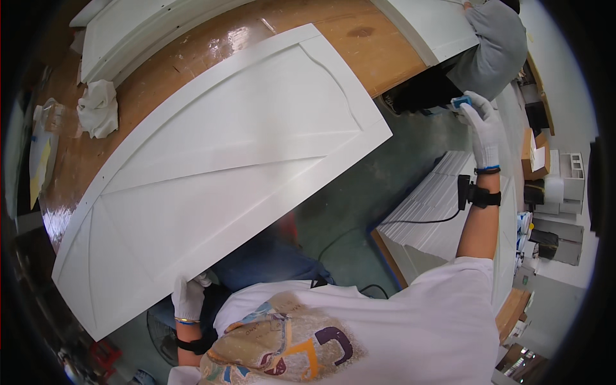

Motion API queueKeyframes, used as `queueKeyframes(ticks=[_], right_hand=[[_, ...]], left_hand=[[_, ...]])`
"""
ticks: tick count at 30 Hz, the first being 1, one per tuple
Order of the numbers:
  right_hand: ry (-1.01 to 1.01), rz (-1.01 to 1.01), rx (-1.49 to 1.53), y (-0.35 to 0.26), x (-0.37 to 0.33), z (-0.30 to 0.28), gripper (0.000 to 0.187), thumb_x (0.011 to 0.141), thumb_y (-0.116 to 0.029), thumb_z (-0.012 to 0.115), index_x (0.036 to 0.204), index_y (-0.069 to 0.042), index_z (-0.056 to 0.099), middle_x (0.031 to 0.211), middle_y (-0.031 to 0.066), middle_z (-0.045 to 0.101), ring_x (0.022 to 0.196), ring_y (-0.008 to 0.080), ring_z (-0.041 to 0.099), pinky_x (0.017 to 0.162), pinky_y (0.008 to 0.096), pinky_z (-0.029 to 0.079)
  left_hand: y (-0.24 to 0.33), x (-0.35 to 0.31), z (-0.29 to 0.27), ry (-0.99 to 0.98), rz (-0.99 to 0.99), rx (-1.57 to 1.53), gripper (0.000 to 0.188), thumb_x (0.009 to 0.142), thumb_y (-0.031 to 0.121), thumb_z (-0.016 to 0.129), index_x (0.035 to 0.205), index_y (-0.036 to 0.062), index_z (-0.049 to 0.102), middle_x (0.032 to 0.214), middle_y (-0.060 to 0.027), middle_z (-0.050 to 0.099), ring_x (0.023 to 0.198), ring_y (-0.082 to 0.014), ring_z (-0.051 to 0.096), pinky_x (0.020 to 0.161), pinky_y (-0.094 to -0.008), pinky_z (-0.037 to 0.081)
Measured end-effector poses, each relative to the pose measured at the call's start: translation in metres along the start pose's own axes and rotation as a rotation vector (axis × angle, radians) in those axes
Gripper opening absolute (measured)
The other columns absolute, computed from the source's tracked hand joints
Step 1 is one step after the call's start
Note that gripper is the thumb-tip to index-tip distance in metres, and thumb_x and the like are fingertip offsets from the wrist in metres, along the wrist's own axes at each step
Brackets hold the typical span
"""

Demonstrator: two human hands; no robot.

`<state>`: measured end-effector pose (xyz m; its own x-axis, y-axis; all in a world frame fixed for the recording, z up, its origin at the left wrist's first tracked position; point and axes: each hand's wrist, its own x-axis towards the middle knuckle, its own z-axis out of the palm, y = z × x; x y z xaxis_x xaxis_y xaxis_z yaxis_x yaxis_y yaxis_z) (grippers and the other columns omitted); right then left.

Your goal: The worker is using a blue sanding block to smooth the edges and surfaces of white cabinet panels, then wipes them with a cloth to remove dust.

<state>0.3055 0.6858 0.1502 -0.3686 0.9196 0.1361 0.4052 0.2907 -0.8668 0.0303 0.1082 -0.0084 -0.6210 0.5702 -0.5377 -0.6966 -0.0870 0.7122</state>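
A large white panel (231, 160) with a curved far edge, a straight near edge and raised strips lies across the wooden table in front of me. My left hand (188, 298), in a white glove, is at the panel's near edge. Its fingers look curled against that edge, though they are partly hidden. Raised far out to the right, my right hand (484, 131) is also gloved. Its thumb and fingers pinch a small blue block (460, 101), away from the panel.
The brown wooden table (359, 32) bears another white panel (122, 38) and a crumpled white cloth (98, 108). A co-worker in a grey top (497, 45) bends by a white piece at the far right. Stacked white strips (430, 199) stand right, with a black cable (423, 222) nearby.
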Motion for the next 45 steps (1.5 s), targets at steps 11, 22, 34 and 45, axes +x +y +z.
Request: queueKeyframes(ticks=[11, 22, 34, 45], right_hand=[[-0.341, -0.396, -0.186, -0.021, -0.057, 0.122, 0.024, 0.074, 0.004, 0.063, 0.097, -0.002, 0.06, 0.09, 0.0064, 0.063, 0.081, 0.0133, 0.061, 0.073, 0.0248, 0.05], [-0.321, -0.46, -0.31, -0.01, -0.064, 0.128, 0.024, 0.071, 0.006, 0.064, 0.094, -0.002, 0.061, 0.092, 0.0082, 0.062, 0.078, 0.016, 0.061, 0.073, 0.026, 0.05], [-0.312, -0.477, -0.309, -0.002, -0.063, 0.128, 0.025, 0.072, 0.007, 0.064, 0.095, -0.002, 0.061, 0.096, 0.0092, 0.063, 0.084, 0.0169, 0.062, 0.075, 0.0263, 0.05], [-0.32, -0.484, -0.356, -0.008, -0.064, 0.131, 0.025, 0.071, 0.006, 0.065, 0.094, -0.003, 0.062, 0.097, 0.0096, 0.063, 0.085, 0.017, 0.062, 0.077, 0.0265, 0.05]], left_hand=[[-0.013, -0.009, -0.026, 0.034, 0.08, 0.05, 0.054, 0.083, 0.055, 0.058, 0.099, 0.004, 0.054, 0.084, -0.0079, 0.055, 0.073, -0.0197, 0.051, 0.065, -0.0332, 0.041], [-0.032, 0.009, -0.052, 0.165, -0.081, -0.05, 0.046, 0.085, 0.044, 0.062, 0.113, 0.0086, 0.051, 0.099, -0.0044, 0.057, 0.086, -0.0156, 0.054, 0.072, -0.0302, 0.046], [-0.045, 0.008, -0.086, 0.278, -0.16, -0.196, 0.041, 0.087, 0.037, 0.057, 0.116, 0.0087, 0.049, 0.109, -0.0086, 0.055, 0.094, -0.0213, 0.052, 0.077, -0.0342, 0.045], [-0.048, 0.006, -0.097, 0.313, -0.187, -0.235, 0.047, 0.088, 0.042, 0.054, 0.12, 0.0089, 0.048, 0.116, -0.0091, 0.053, 0.102, -0.0238, 0.051, 0.082, -0.038, 0.045]])
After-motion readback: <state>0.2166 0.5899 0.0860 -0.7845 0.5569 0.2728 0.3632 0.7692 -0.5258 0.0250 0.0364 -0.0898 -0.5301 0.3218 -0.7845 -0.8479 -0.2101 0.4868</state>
